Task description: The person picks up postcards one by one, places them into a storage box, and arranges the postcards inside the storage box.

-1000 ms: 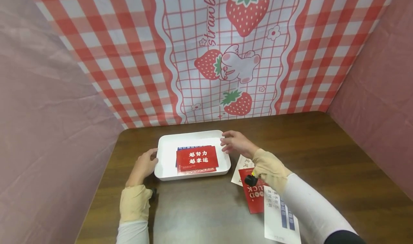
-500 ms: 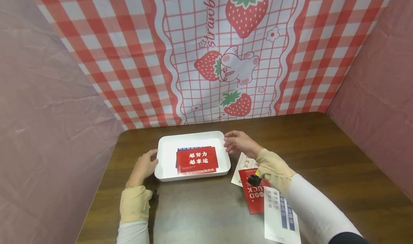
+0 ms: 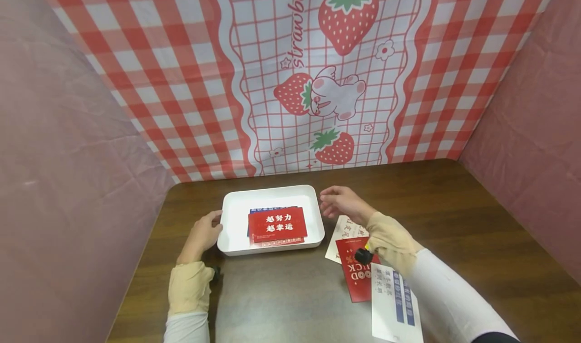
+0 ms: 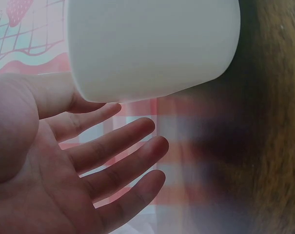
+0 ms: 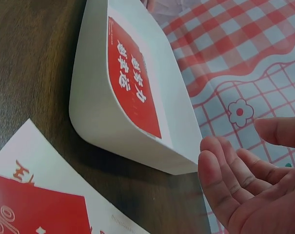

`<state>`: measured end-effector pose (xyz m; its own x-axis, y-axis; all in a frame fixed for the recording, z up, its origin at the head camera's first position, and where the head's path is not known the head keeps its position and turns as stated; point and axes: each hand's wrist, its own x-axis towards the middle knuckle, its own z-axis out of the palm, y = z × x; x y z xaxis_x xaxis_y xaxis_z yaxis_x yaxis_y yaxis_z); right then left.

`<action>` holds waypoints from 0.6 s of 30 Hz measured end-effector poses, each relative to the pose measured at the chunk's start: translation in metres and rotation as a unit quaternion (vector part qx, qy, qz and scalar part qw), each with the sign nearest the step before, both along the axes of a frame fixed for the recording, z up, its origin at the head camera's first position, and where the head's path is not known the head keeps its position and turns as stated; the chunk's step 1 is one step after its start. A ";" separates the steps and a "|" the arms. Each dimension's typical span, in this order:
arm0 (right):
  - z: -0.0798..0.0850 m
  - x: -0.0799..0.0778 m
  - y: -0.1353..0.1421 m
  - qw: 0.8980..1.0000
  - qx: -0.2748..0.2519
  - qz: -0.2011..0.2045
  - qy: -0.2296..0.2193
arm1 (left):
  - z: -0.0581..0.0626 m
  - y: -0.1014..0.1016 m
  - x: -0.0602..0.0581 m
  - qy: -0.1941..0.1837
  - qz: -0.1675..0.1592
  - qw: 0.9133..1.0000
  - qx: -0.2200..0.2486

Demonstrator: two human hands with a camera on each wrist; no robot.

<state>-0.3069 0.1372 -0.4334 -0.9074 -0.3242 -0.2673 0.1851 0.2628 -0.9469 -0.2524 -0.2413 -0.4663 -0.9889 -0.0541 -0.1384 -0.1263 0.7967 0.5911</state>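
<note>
A white tray on the table holds a small stack of cards, topped by a red card with white characters. Under it show the edges of a blue card and another red card. At the tray's left end is my left hand, its thumb at the rim and its other fingers spread below. My right hand is just off the tray's right end, fingers loosely bent and holding nothing. In the right wrist view a small gap appears between the fingertips and the tray corner.
Right of the tray, partly overlapping, lie a cream card, a red "good luck" card and a white card with blue bands. My right forearm passes over their edge. A checked strawberry cloth hangs behind the wooden table.
My right hand has drawn away rightward from the tray's right end, uncovering more of the cards on the table. The left hand and the tray have stayed put.
</note>
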 end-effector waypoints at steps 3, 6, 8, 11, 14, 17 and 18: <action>-0.001 0.001 0.003 1.000 0.006 -0.003 0.009 | 0.000 0.000 -0.001 0.003 -0.001 1.000 0.001; -0.001 0.003 0.005 1.000 0.012 -0.006 0.012 | 0.000 0.000 -0.002 -0.001 0.000 1.000 0.002; -0.002 0.003 0.007 1.000 0.015 -0.005 0.013 | 0.000 0.000 -0.002 -0.003 0.000 1.000 0.003; -0.003 0.003 0.010 1.000 0.018 -0.006 0.012 | 0.000 0.001 -0.002 -0.006 0.001 1.000 0.005; -0.002 0.003 0.013 1.000 0.020 -0.008 0.014 | -0.001 0.001 -0.001 -0.002 -0.001 1.000 0.004; 0.000 0.004 0.015 1.000 0.022 -0.006 0.019 | -0.001 0.000 0.000 0.002 -0.001 1.000 0.003; 0.001 0.004 0.016 1.000 0.023 -0.006 0.020 | -0.001 0.000 0.000 0.003 0.000 1.000 0.003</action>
